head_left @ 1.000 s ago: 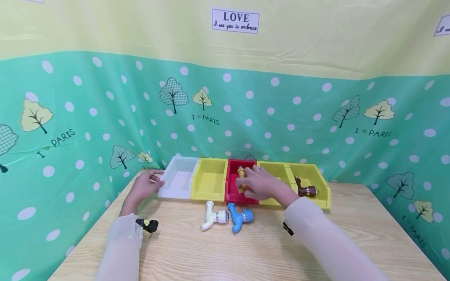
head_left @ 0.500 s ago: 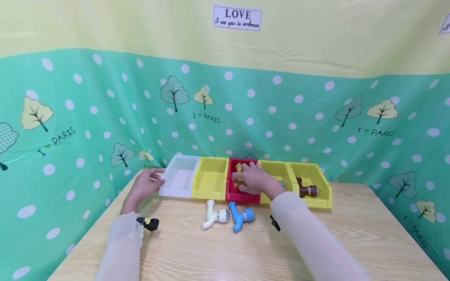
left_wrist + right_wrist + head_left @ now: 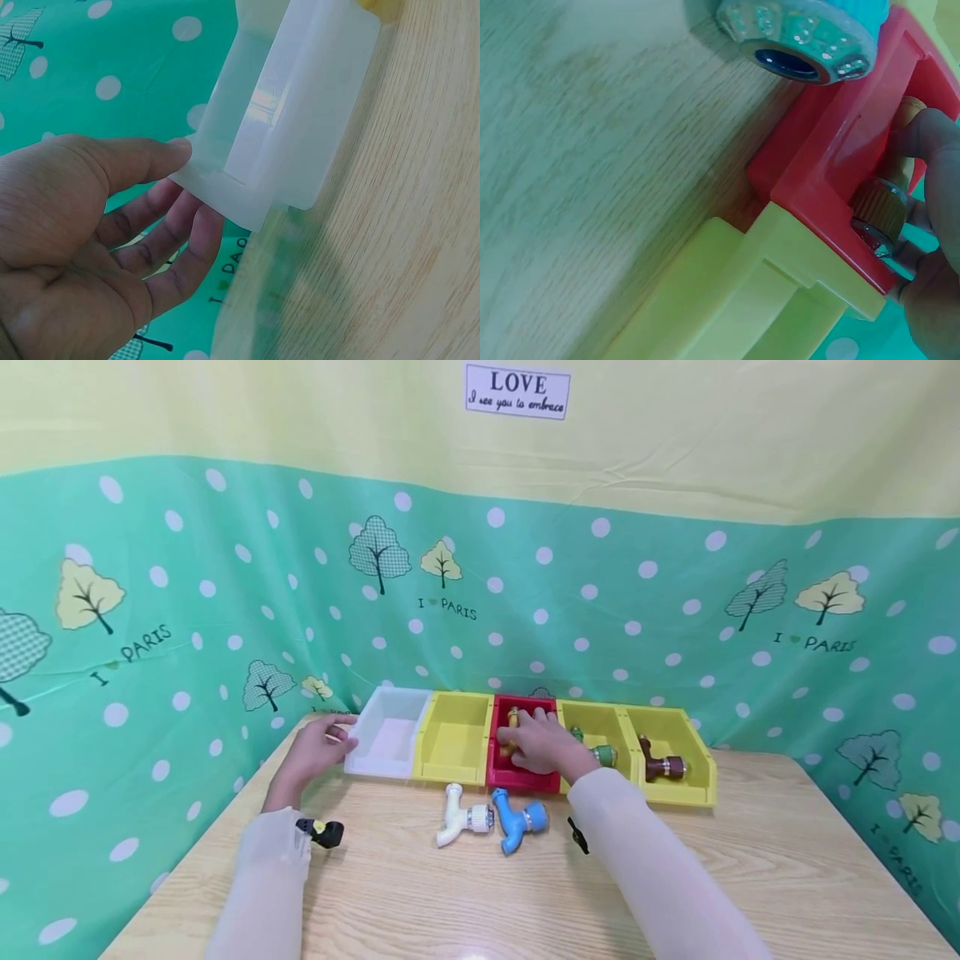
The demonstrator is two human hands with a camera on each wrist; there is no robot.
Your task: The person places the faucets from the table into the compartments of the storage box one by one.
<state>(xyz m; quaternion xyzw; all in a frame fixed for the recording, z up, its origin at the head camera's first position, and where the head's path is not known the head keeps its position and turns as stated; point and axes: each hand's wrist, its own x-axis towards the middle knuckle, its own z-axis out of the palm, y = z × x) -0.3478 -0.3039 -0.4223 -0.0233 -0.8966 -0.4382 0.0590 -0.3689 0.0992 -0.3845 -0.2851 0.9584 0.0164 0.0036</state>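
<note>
In the head view my right hand (image 3: pixel 542 742) reaches into the red bin (image 3: pixel 522 781) and holds a tan-orange faucet (image 3: pixel 512 718) inside it. The right wrist view shows the thumb on the faucet's body, with fingers round its ribbed knob (image 3: pixel 881 208). Part of the faucet is hidden by the hand. At the far left my left hand (image 3: pixel 315 750) pinches the side edge of the white bin (image 3: pixel 386 769), its thumb on top and fingers beneath. A white faucet (image 3: pixel 455 816) and a blue faucet (image 3: pixel 517 820) lie on the table before the row of bins.
A yellow bin (image 3: pixel 452 772) stands between the white and red ones. To the right, another yellow bin holds a green faucet (image 3: pixel 602 755), and the end yellow bin (image 3: pixel 682 795) a dark brown faucet (image 3: pixel 662 767). A patterned curtain (image 3: pixel 480 635) hangs behind the wooden table (image 3: pixel 450 902).
My right hand has shifted slightly left within the red bin with the tan-orange faucet, uncovering the green faucet. The left hand stays at the white bin. The head view has shifted a little.
</note>
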